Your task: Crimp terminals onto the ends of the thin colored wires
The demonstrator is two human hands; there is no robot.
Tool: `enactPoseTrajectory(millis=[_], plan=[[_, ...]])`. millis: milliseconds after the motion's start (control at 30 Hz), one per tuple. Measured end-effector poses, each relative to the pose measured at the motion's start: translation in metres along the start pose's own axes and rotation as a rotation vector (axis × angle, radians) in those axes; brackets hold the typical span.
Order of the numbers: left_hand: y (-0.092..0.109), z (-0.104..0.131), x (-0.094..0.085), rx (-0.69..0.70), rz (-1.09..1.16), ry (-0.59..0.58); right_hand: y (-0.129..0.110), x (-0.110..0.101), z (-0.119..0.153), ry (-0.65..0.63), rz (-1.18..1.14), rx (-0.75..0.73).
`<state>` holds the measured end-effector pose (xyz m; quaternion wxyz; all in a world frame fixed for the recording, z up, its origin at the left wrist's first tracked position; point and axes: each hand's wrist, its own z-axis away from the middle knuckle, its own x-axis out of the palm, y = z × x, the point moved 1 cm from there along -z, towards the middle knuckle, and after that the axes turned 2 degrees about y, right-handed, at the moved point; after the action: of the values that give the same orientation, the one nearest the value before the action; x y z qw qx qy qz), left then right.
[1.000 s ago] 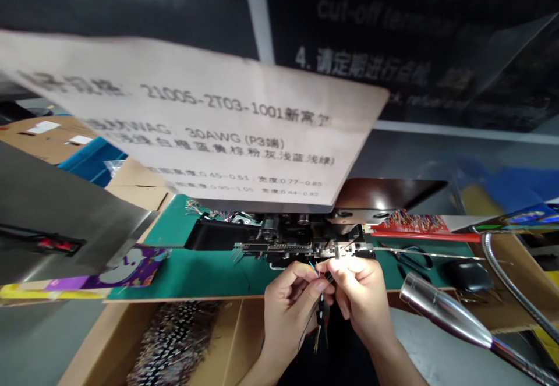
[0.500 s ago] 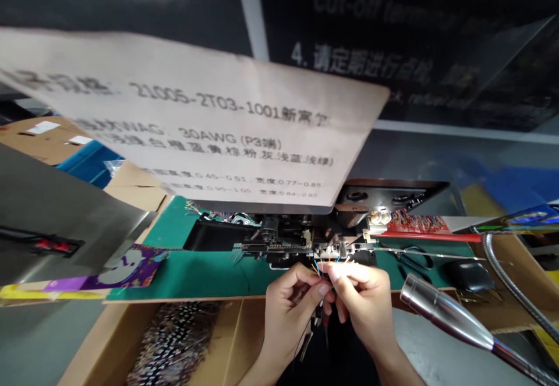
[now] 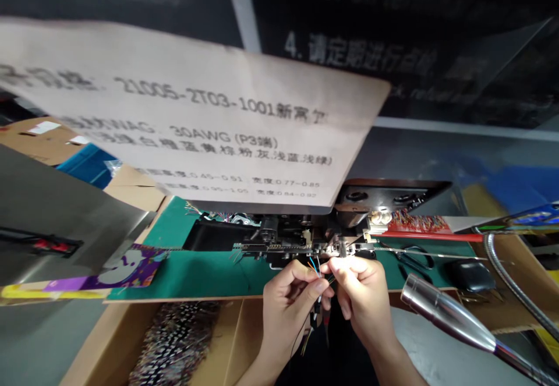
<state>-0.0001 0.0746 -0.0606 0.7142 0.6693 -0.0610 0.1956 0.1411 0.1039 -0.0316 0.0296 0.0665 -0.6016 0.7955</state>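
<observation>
Thin coloured wires [image 3: 312, 266], with blue, orange and white ends fanned upward, stand out of the pinch of my left hand [image 3: 288, 303]. The rest of the bundle hangs down below the fingers. Close beside it, my right hand [image 3: 364, 296] has its thumb and forefinger closed at the wires, just in front of the metal head of a terminal crimping machine [image 3: 343, 248]. What exactly lies between the right fingertips is hidden, though wires pass right at them. A strip of terminals [image 3: 301, 248] runs along the machine's front.
A paper label [image 3: 244, 130] hangs on the machine's dark housing above. A cardboard box with bundled wires [image 3: 174, 339] stands lower left. At right are a metal lamp head [image 3: 445, 310], scissors [image 3: 417, 258] and a black rounded object [image 3: 469, 275] by the green mat [image 3: 209, 275].
The right fingertips have moved slightly, and the blue and orange wire ends that stood up near them no longer show there. The left hand keeps its pinch, shifted slightly left.
</observation>
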Motion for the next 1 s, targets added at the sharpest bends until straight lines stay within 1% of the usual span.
enactPoseTrajectory(millis=[200, 367, 500, 600, 700, 833, 1000], plan=[[0.001, -0.0011, 0.0015, 0.027, 0.037, 0.014, 0.0001, -0.0004, -0.0002, 0.006, -0.017, -0.01], [0.0055, -0.0027, 0.0044, 0.03, 0.051, -0.017, -0.0025, 0.002, 0.003, -0.02, 0.028, -0.064], [0.0045, -0.004, 0.0037, 0.005, 0.06, -0.044, -0.0063, 0.0034, 0.0055, 0.0, 0.06, -0.109], [0.0004, -0.0025, 0.0004, -0.035, 0.028, -0.065, -0.0068, 0.0016, 0.0042, 0.003, 0.06, -0.071], [-0.0032, 0.0001, -0.0025, -0.061, 0.018, -0.058, -0.0042, -0.0002, 0.0017, -0.014, 0.008, -0.024], [-0.0041, 0.001, -0.0027, -0.052, 0.044, -0.031, -0.0012, 0.0002, 0.0001, -0.029, -0.016, -0.007], [-0.0029, -0.0004, -0.0021, -0.033, 0.05, -0.033, -0.002, 0.001, -0.0001, -0.021, -0.003, -0.01]])
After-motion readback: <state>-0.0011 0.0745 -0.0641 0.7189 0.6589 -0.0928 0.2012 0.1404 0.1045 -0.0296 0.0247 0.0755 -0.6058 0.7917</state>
